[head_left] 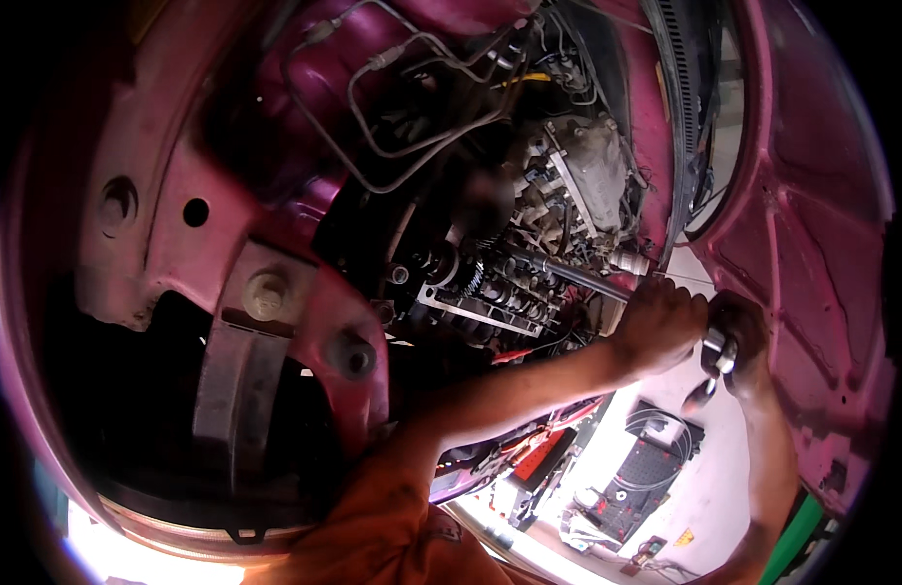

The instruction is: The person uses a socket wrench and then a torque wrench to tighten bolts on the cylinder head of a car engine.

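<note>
From the lower middle my left arm, in an orange sleeve, reaches across to the right. My left hand (663, 324) is closed around the outer end of a long steel bar (589, 280). The bar's far end runs into the open engine (514, 292), beside the camshaft gear and exposed camshafts; what it meets there is hard to make out. Close by on the right, my right hand (746, 331) is wrapped around a shiny metal tool (721, 351) with a dark handle tip below. It looks like a ratchet, but the fingers cover most of it.
The purple-red car body (202, 263) surrounds the engine bay, with a raised panel (811, 253) at the right. Bent metal pipes (412, 156) cross the top. A dirty metal cover (597, 161) lies behind the camshafts. Below right, a black tool case (655, 468) rests on the floor.
</note>
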`<state>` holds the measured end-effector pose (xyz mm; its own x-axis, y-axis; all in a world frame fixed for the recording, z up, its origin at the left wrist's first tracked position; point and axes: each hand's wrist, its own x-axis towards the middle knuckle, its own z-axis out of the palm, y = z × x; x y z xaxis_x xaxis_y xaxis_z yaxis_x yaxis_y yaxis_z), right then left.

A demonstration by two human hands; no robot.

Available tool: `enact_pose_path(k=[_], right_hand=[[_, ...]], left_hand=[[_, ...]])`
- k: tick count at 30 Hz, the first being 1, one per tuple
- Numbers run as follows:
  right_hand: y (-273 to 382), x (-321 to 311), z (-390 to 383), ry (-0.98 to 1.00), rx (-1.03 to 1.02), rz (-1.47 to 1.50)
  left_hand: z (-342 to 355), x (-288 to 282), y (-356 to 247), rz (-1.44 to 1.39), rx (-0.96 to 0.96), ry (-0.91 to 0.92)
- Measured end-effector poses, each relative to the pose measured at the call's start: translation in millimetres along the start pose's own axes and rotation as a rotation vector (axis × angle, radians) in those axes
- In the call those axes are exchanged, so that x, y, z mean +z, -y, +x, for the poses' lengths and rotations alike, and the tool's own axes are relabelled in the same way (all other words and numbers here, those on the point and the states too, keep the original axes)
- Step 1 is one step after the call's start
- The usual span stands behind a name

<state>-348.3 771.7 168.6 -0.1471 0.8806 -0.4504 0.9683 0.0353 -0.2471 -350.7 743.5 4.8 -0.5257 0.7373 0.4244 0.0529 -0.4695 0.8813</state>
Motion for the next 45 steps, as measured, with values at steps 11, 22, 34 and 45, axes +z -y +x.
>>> enact_pose_path(k=[11,22,34,45], right_hand=[[-6.1,6.4,7.3,-0.048,0.048,0.144],[-19.7,3.0,-3.9,0.116,0.128,0.322],[-4.9,-7.0,-1.4,0.073,-0.325,-0.304],[10.8,-1.5,-15.1,0.044,-0.215,-0.411]], left_hand=[[3.1,-1.7,9.4,0.017,0.005,-0.068],[-1.9,5.6,10.4,-0.038,0.033,-0.104],[3.8,-1.9,1.1,-0.084,-0.04,0.128],[2.2,-3.0,0.5,-0.109,-0.01,0.06]])
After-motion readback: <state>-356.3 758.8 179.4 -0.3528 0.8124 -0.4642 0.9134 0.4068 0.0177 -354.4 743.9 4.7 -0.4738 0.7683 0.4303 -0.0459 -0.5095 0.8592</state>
